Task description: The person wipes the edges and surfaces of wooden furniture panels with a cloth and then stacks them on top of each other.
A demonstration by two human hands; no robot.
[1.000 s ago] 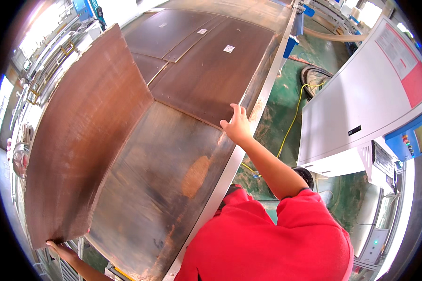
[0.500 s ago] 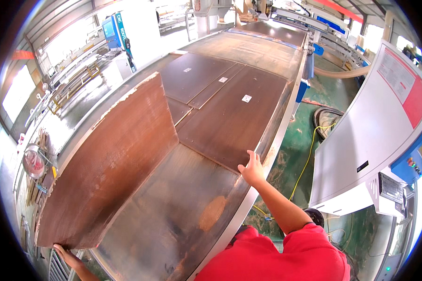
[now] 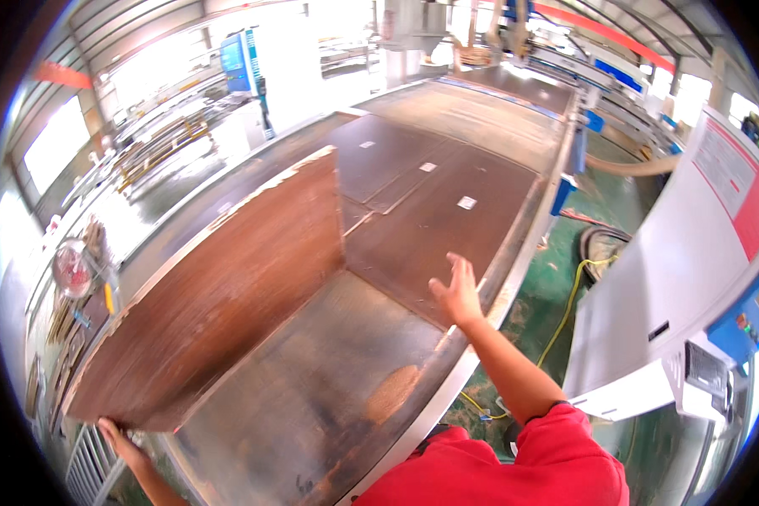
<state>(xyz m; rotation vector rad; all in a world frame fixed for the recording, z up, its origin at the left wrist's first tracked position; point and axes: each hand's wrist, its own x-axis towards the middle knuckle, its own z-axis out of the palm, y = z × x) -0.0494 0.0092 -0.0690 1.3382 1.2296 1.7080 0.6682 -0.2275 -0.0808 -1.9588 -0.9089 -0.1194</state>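
A large brown wood panel [image 3: 228,278] stands on its long edge, tilted, on the left of the flat machine bed [image 3: 312,346]. At its near lower corner my left hand [image 3: 125,445] is closed around the edge; some fingers are hidden behind the panel. My right hand [image 3: 457,297] is open with fingers spread, holding nothing. It hovers over the near right part of a flat dark-brown panel [image 3: 430,244] that bears a small white label [image 3: 466,203]. Farther back lies another labelled dark panel [image 3: 379,152], with a narrow strip between the two.
A grey-white cabinet [image 3: 649,253] with a keyboard [image 3: 704,368] stands to the right. On the green floor run a yellow cable [image 3: 565,316] and a coiled hose [image 3: 599,249]. Machine gantry parts [image 3: 557,63] span the far end. A blue-screened console [image 3: 243,63] stands far left.
The standing panel's top has tipped rightward, showing more of the panels behind it. My right hand has lifted off the flat panel's near corner. The view has shifted, and my left hand keeps its grip.
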